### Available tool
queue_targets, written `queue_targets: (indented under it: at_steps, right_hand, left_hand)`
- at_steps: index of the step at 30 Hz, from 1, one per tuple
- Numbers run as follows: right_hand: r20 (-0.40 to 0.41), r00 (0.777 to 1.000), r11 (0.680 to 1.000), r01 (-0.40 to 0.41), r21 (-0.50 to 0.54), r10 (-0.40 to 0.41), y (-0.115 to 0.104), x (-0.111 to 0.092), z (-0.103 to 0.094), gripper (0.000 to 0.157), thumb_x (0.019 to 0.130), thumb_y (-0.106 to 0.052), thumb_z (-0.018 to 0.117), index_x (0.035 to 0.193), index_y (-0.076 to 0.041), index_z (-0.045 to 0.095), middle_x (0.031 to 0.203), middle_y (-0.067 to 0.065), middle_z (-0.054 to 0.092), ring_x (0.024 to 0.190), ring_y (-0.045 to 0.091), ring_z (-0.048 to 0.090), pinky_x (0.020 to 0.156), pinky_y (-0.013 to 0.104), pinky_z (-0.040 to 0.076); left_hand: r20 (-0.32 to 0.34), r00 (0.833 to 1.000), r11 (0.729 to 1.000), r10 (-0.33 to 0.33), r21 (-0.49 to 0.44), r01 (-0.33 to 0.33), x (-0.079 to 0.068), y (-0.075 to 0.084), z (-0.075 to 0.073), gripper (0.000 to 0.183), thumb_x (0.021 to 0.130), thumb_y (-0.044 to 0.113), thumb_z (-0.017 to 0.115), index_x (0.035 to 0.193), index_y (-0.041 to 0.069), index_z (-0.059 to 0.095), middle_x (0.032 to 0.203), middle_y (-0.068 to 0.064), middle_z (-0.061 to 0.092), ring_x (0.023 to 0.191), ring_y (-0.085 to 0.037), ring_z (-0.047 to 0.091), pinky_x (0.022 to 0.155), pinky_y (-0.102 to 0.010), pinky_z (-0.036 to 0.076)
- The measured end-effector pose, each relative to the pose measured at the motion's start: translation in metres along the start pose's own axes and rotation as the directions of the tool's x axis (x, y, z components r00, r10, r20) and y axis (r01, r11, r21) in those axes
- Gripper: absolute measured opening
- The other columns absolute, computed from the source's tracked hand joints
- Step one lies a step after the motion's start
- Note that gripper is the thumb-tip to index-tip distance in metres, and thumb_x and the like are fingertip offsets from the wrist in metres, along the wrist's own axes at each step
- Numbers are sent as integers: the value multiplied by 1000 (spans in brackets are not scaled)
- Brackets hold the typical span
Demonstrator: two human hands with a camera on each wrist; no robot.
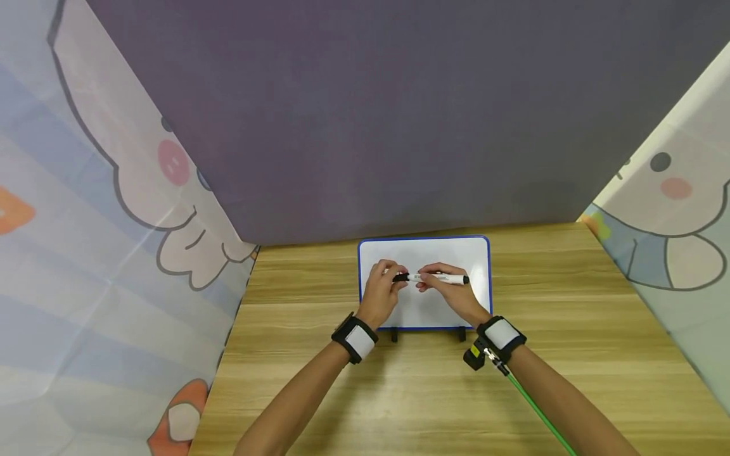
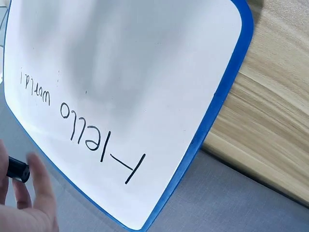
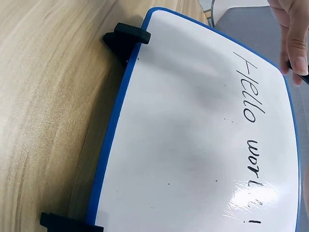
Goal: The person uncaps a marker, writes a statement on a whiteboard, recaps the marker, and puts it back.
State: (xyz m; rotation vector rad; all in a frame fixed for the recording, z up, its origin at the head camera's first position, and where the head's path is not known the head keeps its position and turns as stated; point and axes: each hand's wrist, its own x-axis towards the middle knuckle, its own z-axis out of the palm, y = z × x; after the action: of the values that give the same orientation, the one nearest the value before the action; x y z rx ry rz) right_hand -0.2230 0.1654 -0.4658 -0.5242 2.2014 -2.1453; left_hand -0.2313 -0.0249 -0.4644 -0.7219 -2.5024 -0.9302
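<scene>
A white marker (image 1: pixel 445 278) with black ends lies sideways across the hands in the head view. My right hand (image 1: pixel 456 299) grips its white barrel. At the marker's left end, the fingers of my left hand (image 1: pixel 379 296) pinch the black cap (image 1: pixel 402 277), which lines up with the barrel. The cap (image 2: pixel 18 170) also shows between the fingertips in the left wrist view. Behind both hands is a blue-framed whiteboard (image 1: pixel 424 311). Black handwriting (image 3: pixel 251 106) reading "Hello world!" runs along its upper part; glare covers some letters in the right wrist view.
Two black stand feet (image 1: pixel 394 334) support the board's lower edge on the wooden table (image 1: pixel 559 285). A grey panel (image 1: pixel 365 114) rises behind, with cartoon-printed sheets (image 1: pixel 114 316) at both sides. A green cable (image 1: pixel 538 410) trails from the right wristband (image 1: pixel 502 335).
</scene>
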Motion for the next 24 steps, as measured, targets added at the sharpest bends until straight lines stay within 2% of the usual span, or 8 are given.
queue_targets:
  at_steps: [3, 6, 11, 15, 17, 19, 24]
  right_hand:
    - [-3, 1000, 1000, -20, -7, 20, 1, 1, 0, 38, 91, -22, 59, 111, 10, 59, 100, 32, 62, 86, 33, 67, 80, 32, 55]
    - [-18, 999, 999, -42, -10, 42, 1, 2, 1, 37, 92, -24, 57, 109, 9, 60, 97, 27, 65, 84, 35, 67, 78, 33, 55]
    - [-60, 993, 995, -97, 25, 98, -2, 4, 3, 40, 97, -21, 49, 105, 17, 59, 80, 5, 69, 66, 16, 67, 61, 33, 56]
    - [-80, 991, 993, -104, 62, 109, -10, 2, 7, 39, 98, -15, 46, 102, 22, 57, 72, -1, 68, 60, 10, 65, 56, 30, 55]
    - [-91, 991, 993, -93, 79, 100, -13, 2, 10, 39, 98, -14, 46, 103, 24, 56, 72, -1, 69, 60, 9, 65, 57, 28, 55]
    - [-108, 989, 990, -90, 107, 102, -15, 2, 14, 41, 98, -14, 46, 105, 25, 54, 72, -1, 70, 61, 8, 66, 58, 27, 56]
    - [-155, 981, 981, -86, 176, 114, -14, 5, 23, 44, 98, -16, 45, 108, 27, 52, 76, 5, 72, 63, 9, 68, 61, 27, 57]
  left_hand:
    - [25, 1000, 1000, 4, -20, -4, 0, 1, 0, 16, 87, 15, 63, 103, 12, 64, 104, -5, 58, 94, -18, 61, 78, -26, 53]
    - [39, 999, 999, 5, -40, -4, 1, 1, 0, 17, 88, 16, 61, 104, 11, 64, 103, -5, 62, 93, -17, 65, 77, -25, 55]
    - [44, 998, 996, -35, -79, 39, 1, 1, 2, 23, 86, 20, 62, 104, 7, 67, 101, -6, 69, 89, -15, 67, 72, -23, 54]
    - [54, 996, 991, -66, -110, 72, 3, 2, 2, 20, 85, 21, 63, 98, 6, 69, 95, -5, 71, 82, -12, 66, 66, -20, 52]
    - [29, 998, 993, -54, -105, 57, 4, 4, 2, 16, 85, 19, 64, 94, 6, 70, 91, -6, 71, 80, -13, 66, 65, -20, 51]
    - [-24, 999, 996, -28, -87, 26, 5, 5, 3, 12, 84, 15, 66, 91, 5, 70, 87, -7, 71, 78, -15, 67, 65, -21, 53]
    - [-142, 989, 999, 37, -30, -42, 6, 7, 4, 6, 79, 2, 69, 85, 3, 70, 80, -8, 71, 72, -16, 67, 64, -22, 54]
